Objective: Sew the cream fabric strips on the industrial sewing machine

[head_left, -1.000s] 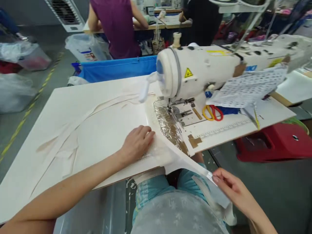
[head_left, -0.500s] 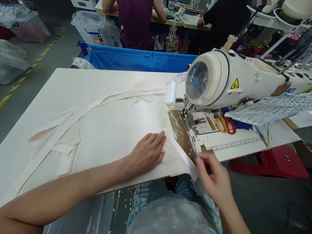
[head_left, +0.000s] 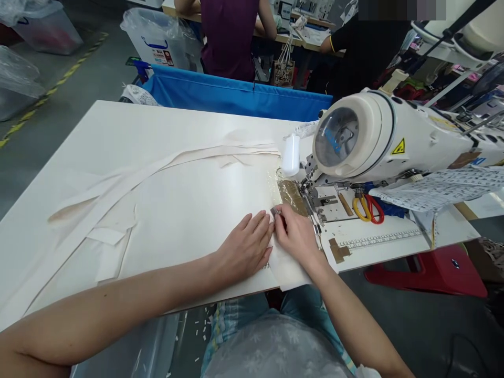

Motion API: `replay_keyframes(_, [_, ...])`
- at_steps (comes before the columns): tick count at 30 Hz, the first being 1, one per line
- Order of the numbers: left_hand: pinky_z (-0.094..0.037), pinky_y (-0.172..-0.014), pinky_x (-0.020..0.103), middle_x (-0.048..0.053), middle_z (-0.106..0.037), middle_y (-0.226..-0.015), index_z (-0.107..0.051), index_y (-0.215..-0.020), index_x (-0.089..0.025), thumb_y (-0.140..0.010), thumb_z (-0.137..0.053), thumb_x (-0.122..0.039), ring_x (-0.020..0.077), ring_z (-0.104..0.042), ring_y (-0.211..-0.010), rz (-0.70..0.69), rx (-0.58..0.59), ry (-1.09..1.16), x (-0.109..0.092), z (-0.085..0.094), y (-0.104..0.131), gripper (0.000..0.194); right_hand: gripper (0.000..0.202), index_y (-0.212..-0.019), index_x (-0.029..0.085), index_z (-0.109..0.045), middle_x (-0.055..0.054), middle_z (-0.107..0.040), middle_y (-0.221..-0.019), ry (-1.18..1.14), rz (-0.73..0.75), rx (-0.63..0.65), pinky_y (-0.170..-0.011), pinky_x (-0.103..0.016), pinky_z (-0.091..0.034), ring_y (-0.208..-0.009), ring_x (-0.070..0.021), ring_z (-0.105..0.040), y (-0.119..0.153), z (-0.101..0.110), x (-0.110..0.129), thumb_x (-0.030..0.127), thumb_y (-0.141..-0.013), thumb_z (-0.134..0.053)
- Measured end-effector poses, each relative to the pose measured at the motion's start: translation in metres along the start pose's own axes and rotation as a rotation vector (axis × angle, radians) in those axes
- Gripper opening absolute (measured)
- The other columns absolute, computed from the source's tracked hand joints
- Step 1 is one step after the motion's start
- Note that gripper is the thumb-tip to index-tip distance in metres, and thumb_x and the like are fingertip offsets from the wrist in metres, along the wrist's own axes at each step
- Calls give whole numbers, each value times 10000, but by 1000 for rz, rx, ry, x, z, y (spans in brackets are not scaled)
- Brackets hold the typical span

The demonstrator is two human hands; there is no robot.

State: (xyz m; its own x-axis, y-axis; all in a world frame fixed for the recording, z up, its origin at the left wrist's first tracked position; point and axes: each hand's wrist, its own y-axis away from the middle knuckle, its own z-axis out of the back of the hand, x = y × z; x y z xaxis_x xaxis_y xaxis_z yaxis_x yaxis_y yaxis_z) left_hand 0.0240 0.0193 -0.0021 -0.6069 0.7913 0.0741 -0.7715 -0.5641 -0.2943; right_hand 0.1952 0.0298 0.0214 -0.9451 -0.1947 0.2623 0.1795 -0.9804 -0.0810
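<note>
My left hand (head_left: 246, 247) lies flat, fingers stretched out, on pale cream fabric (head_left: 289, 268) at the table's front edge. Right beside its fingertips, my right hand (head_left: 295, 231) is closed round a small grey metal tool (head_left: 274, 211); most of it is hidden in the fingers, so its kind cannot be told. Beyond the right hand, brown tape (head_left: 293, 195) covers the surface beside the needle area of a white sewing machine (head_left: 354, 134). A long strip of pale fabric (head_left: 157, 167) runs across the table toward the machine.
Scissors with yellow and red handles (head_left: 368, 207) lie right of the needle area, above a ruler strip (head_left: 381, 235). A red stool (head_left: 433, 273) stands below the table at right. Behind the table are a blue cloth bin (head_left: 236, 97) and two seated people.
My right hand has moved left and away from my body, from the fabric's near right corner to beside my left fingertips. The left hand stays flat. The camera view has shifted slightly.
</note>
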Motion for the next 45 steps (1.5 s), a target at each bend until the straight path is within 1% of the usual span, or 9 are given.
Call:
replay_keyframes(10, [-383,-1059,444,232,-594,-1345,-603,-1282,44,-987,-390,-314,353,-528,-1278,-7,-39,0,1,-1,-1,509,228,-1049,191,-608,-59,-739,-846,52,43,14,-590,-270,-353,-758,-208,-692,-3,3,5,202,-945,-405])
replay_keyframes(14, [-405,-1038,449,229,-599,-1339,-619,-1262,32,-981,-407,-322,355,-526,-1276,-24,14,-10,2,2,-3,499,194,-946,195,-614,-51,-726,-788,64,62,4,-565,-268,-315,-702,-194,-667,-2,4,8,206,-934,-421])
replay_keyframes(19, [-425,-1022,449,213,-589,-1359,-571,-1323,23,-990,-386,-305,342,-508,-1296,-20,73,-32,2,7,-6,503,184,-918,194,-617,-38,-706,-723,42,81,-10,-556,-266,-301,-636,-180,-636,12,9,0,181,-910,-434])
replay_keyframes(22, [-437,-1012,439,210,-592,-1352,-569,-1327,18,-992,-378,-293,337,-511,-1289,-16,86,-35,1,8,-6,495,169,-921,199,-609,-12,-679,-676,-42,66,-4,-542,-258,-313,-570,-166,-607,25,13,-9,192,-907,-441])
replay_keyframes(26, [-442,-1015,435,221,-591,-1339,-578,-1309,33,-984,-391,-288,343,-527,-1262,-12,70,-10,2,7,-7,494,181,-992,185,-583,2,-666,-674,-169,-18,-89,-540,-248,-357,-520,-150,-586,33,10,-14,230,-942,-415])
replay_keyframes(31, [-438,-1032,438,229,-582,-1352,-589,-1294,50,-989,-385,-286,365,-523,-1270,-49,39,-9,3,7,-7,498,219,-1035,175,-590,-33,-707,-757,-118,38,-156,-565,-255,-373,-651,-181,-667,26,0,-7,218,-956,-390])
replay_keyframes(37, [-427,-1043,466,257,-553,-1381,-575,-1322,36,-986,-428,-321,394,-507,-1297,-68,56,11,3,8,-5,512,219,-1031,190,-604,-34,-729,-808,-44,47,-131,-574,-260,-358,-700,-184,-684,23,-1,-6,194,-937,-406])
replay_keyframes(41, [-446,-1025,459,244,-564,-1377,-591,-1310,21,-983,-425,-321,390,-523,-1285,-75,48,3,3,9,-5,501,207,-1000,191,-609,-36,-730,-802,10,46,-94,-570,-263,-335,-700,-182,-674,24,1,-3,182,-929,-414])
replay_keyframes(45, [-462,-1003,442,223,-574,-1376,-596,-1309,2,-980,-430,-305,377,-527,-1286,-72,36,-2,4,11,-5,480,192,-933,192,-606,-30,-712,-748,46,71,-55,-563,-262,-318,-659,-173,-651,38,8,-5,166,-921,-416])
